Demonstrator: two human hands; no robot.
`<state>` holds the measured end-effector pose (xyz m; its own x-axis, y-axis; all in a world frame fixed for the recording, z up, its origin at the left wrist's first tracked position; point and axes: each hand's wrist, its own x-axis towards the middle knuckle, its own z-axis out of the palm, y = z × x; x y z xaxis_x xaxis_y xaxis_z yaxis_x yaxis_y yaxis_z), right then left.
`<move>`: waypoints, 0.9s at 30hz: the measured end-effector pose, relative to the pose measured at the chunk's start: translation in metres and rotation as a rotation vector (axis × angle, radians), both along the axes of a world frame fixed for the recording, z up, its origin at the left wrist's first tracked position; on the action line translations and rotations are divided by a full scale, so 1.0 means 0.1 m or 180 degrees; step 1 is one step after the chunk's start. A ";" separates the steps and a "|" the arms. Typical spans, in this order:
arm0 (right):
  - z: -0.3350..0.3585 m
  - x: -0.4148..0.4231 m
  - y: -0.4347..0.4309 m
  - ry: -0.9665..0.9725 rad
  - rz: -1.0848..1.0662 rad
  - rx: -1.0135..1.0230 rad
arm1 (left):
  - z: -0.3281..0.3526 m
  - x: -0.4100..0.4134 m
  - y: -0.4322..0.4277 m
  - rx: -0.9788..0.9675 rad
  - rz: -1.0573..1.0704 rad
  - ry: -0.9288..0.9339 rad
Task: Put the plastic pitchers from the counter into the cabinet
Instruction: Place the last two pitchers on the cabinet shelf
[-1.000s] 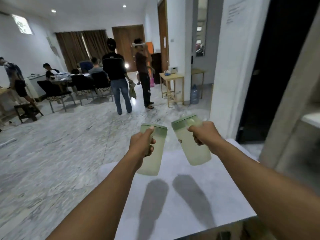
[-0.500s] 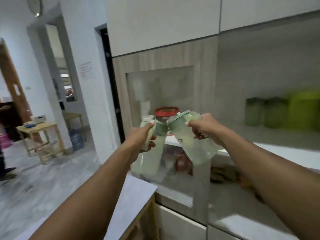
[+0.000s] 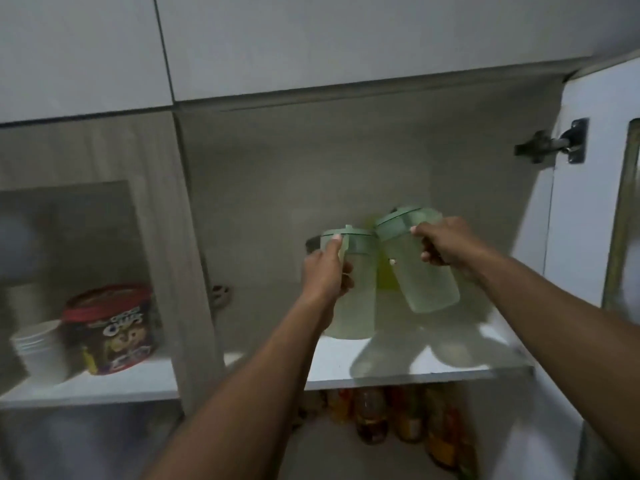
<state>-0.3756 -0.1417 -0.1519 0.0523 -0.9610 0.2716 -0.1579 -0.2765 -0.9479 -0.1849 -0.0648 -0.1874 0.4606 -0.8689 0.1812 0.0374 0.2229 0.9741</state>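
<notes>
My left hand (image 3: 325, 271) clamps the upright pitcher (image 3: 353, 306) just above the shelf (image 3: 398, 372); right hand (image 3: 446, 245) grips the tilted pitcher (image 3: 422, 268) — base toward 5 o'clock, higher.

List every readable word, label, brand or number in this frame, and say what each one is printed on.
"OUPS", as best it reads, large and blurred: front of the red-lidded tub behind the glass door on the left.
Smaller print lower on that tub: too blurred to read.
Bottle labels under the shelf: too blurred to read.
Green pitchers: no text visible.
</notes>
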 end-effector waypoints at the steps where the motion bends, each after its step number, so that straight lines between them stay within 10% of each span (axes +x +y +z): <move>1: -0.09 -0.04 -0.18 -0.0100 -0.0116 0.0025 | -0.07 -0.06 -0.24 -0.0010 0.0029 0.0047; 12: -1.32 -0.29 -1.83 -0.0677 -0.0679 0.0488 | -0.97 -0.61 -2.13 0.0689 -0.0388 0.0634; 27: -1.32 -0.29 -2.29 0.0813 -0.0240 0.0836 | -0.91 -0.51 -2.68 0.1194 -0.0336 -0.0969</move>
<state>-0.4051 -0.3706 -0.2838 0.0129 -0.9999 0.0027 -0.4091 -0.0078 -0.9124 -0.2355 -0.3330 -0.2789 0.3413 -0.9391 -0.0405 -0.2578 -0.1350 0.9567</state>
